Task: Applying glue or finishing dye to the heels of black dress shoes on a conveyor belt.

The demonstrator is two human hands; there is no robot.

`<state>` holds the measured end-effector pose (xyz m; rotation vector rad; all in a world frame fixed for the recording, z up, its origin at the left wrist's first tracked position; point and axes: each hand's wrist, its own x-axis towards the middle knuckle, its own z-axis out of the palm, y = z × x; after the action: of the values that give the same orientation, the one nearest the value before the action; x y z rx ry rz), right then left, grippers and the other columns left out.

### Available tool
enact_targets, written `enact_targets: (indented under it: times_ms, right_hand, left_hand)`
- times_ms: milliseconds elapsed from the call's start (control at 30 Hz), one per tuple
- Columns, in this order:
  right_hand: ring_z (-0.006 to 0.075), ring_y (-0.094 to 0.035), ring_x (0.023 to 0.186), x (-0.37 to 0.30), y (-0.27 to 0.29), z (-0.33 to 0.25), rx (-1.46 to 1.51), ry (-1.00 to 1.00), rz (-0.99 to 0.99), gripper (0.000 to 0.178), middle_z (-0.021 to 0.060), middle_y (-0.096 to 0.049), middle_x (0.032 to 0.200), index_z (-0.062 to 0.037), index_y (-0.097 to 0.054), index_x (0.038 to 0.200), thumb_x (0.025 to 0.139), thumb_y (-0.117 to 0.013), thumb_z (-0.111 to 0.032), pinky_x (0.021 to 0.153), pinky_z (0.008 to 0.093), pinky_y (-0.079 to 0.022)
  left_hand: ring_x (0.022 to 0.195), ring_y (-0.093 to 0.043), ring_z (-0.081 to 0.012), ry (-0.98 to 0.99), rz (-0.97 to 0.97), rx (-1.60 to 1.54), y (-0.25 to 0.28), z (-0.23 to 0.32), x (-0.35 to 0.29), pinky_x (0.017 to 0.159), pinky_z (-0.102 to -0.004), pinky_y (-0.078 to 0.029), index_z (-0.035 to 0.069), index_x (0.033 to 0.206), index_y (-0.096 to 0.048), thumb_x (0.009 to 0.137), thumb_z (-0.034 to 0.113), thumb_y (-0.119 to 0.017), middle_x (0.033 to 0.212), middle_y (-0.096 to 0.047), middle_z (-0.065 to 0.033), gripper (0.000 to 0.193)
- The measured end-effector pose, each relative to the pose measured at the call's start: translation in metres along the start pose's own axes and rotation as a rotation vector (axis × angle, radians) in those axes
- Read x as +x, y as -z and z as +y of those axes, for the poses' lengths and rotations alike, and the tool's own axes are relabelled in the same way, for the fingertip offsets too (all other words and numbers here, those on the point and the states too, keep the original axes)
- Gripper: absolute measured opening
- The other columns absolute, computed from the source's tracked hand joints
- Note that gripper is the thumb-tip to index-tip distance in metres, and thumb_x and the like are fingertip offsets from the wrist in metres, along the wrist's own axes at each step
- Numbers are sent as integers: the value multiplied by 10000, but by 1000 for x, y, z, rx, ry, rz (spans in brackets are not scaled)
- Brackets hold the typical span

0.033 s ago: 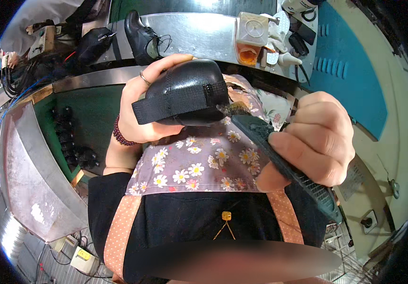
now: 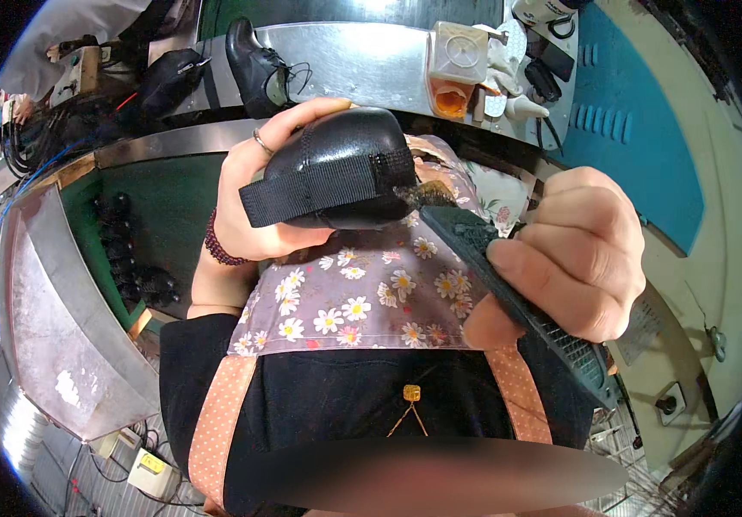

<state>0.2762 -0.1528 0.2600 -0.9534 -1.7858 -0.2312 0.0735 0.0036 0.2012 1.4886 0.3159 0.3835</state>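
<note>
Up in the middle, my left hand [image 2: 254, 185] is closed around a glossy black shoe [image 2: 349, 138], its rounded end toward me. A wide black webbing strap [image 2: 319, 189] crosses the shoe, one end sticking out to the left. My right hand [image 2: 582, 254] is closed on a brush with a long, flat, dark green handle [image 2: 474, 241]. The handle slants down to the right and has a grid-like texture near its lower end. Its brown bristles [image 2: 431, 196] meet the shoe's right side, close to the strap. My left palm is mostly hidden behind the shoe.
Beyond my hands is a metal bench [image 2: 345, 65] with a black laced shoe [image 2: 254, 69]. At its right stands a pale container [image 2: 459, 56] with an orange opening, beside assorted small items. On the left, a green-lined bin [image 2: 173, 198] holds several dark pieces. A teal panel [image 2: 638, 121] stands right.
The brush has shifted very slightly, its lower end a little to the left. The shoe and my left hand look unmoved.
</note>
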Motion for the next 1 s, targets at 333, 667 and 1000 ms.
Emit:
enact_targets:
  times_ms: [333, 667, 1000]
  right_hand:
    - [161, -463, 521, 4, -7, -5, -28, -34, -42, 438, 26, -519, 590, -10, -612, 760, 710, -788, -408, 430, 279, -365]
    - [164, -457, 529, 3, -6, -5, 6, -20, -57, 444, 29, -524, 581, -11, -612, 766, 704, -792, -413, 439, 280, -367]
    - [172, -467, 539, 4, -1, -4, 149, -62, -43, 474, 49, -524, 604, 30, -612, 783, 725, -787, -407, 429, 286, -351]
  left_hand:
    - [1081, -615, -237, -26, -17, 86, 0, -1, 0, 953, -313, -438, -57, 1273, -498, 565, 195, -754, 1147, -631, -165, 794]
    - [1081, -616, -237, -6, -17, 82, 1, 0, -2, 954, -309, -436, -44, 1279, -502, 557, 174, -752, 1143, -631, -167, 795]
    - [1081, -617, -244, -29, -46, 100, 3, 2, -1, 952, -314, -438, -50, 1278, -501, 588, 248, -777, 1146, -630, -176, 800]
